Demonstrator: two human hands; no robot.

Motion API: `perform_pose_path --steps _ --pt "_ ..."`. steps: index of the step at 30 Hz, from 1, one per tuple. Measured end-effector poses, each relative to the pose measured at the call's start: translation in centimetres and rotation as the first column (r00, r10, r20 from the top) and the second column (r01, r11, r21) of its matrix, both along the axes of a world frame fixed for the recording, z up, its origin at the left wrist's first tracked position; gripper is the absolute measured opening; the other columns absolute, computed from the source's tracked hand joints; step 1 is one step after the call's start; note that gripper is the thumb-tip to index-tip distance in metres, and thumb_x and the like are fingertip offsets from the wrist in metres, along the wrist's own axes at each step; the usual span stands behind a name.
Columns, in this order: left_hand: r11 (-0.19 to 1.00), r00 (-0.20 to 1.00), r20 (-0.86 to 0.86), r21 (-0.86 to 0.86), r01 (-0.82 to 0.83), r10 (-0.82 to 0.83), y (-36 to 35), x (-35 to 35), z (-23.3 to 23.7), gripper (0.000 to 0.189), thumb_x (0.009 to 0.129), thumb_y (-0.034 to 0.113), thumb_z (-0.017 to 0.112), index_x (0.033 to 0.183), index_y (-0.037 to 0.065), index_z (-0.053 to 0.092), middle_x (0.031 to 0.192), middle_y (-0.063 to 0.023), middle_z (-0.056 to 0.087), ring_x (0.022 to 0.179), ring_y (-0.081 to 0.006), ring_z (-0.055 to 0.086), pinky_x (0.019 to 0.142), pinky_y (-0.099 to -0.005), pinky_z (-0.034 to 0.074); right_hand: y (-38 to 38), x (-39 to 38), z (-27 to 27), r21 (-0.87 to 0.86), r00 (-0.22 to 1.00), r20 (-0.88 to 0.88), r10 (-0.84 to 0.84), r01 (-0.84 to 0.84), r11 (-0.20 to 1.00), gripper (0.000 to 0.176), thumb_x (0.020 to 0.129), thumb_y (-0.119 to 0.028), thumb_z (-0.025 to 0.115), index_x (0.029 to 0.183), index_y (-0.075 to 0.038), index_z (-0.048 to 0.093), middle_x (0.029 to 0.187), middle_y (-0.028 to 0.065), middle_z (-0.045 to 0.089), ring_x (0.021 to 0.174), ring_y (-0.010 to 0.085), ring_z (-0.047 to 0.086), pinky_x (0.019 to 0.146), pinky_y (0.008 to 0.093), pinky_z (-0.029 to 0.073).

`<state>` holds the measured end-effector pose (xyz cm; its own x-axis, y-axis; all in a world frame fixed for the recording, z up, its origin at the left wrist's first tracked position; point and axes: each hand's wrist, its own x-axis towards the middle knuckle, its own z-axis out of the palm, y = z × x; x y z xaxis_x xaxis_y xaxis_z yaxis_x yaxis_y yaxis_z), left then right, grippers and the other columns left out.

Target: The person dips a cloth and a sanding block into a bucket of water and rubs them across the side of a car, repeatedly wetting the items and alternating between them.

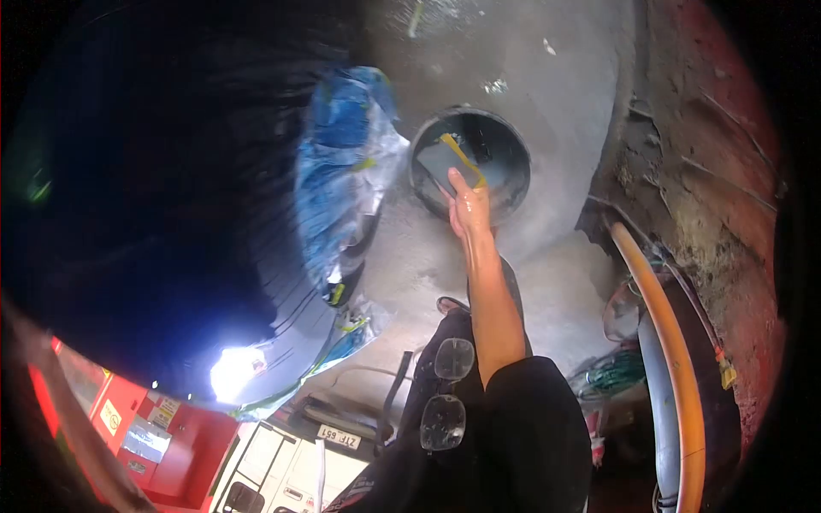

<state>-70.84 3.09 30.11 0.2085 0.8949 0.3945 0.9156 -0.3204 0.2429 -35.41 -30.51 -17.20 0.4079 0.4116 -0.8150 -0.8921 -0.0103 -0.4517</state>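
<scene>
My right hand is closed on a flat grey block with a yellow strip along one edge, the thumb lying on top of it. Below the hand is a dark round bucket with water in it, and the block overlaps the bucket's opening in this view. The skin of the hand looks wet. Eyeglasses hang in front of my dark clothing at the bottom centre. My left hand does not show.
A glossy dark vehicle panel fills the left, with blue-and-white plastic sheeting beside it. Wet concrete floor surrounds the bucket. An orange pipe and green coiled line lie right; a white vehicle stands behind.
</scene>
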Motion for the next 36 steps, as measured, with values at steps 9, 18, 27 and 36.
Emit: perform_pose_path --steps 9,18,27,36 --pt "0.744 0.843 -0.334 0.403 0.533 -0.423 3.8 15.9 4.4 0.020 0.094 0.012 0.083 0.097 0.006 0.064 0.095 -0.0034 0.062 0.090 -0.0153 0.057 0.085 -0.0308 0.048 23.5 -3.2 26.3 0.290 0.339 0.916 -0.216 -0.185 0.939 0.042 0.107 -0.012 0.060 0.147 0.001 0.057 0.147 0.0214 0.060 0.137 0.0366 0.058 0.114 0.0470 0.047" --pt "0.737 0.840 -0.301 0.405 0.541 -0.451 3.4 16.5 5.1 0.022 0.089 0.014 0.084 0.090 0.005 0.064 0.092 -0.0104 0.063 0.090 -0.0285 0.061 0.086 -0.0403 0.048 34.3 -7.3 33.8 0.113 0.256 0.966 -0.037 -0.288 0.951 0.063 0.105 -0.020 0.057 0.161 0.001 0.036 0.164 0.0233 0.040 0.154 0.0397 0.036 0.122 0.0675 0.028" --pt "0.721 0.834 -0.269 0.419 0.551 -0.481 3.6 16.7 5.2 0.023 0.083 0.015 0.085 0.087 0.007 0.064 0.092 -0.0109 0.063 0.091 -0.0333 0.059 0.087 -0.0445 0.045 24.7 -12.7 31.7 -0.053 0.122 0.985 0.126 -0.475 0.879 0.067 0.113 -0.038 0.039 0.166 0.001 0.023 0.173 0.0205 0.023 0.160 0.0397 0.022 0.122 0.0742 0.013" --pt "0.703 0.822 -0.302 0.426 0.570 -0.483 3.4 16.9 5.5 0.023 0.085 0.013 0.085 0.087 0.007 0.063 0.091 -0.0105 0.064 0.091 -0.0314 0.060 0.086 -0.0431 0.046 30.1 -8.5 32.0 -0.049 0.034 0.997 0.067 -0.380 0.924 0.065 0.113 -0.038 0.038 0.162 0.003 0.031 0.170 0.0223 0.030 0.158 0.0403 0.028 0.120 0.0758 0.017"
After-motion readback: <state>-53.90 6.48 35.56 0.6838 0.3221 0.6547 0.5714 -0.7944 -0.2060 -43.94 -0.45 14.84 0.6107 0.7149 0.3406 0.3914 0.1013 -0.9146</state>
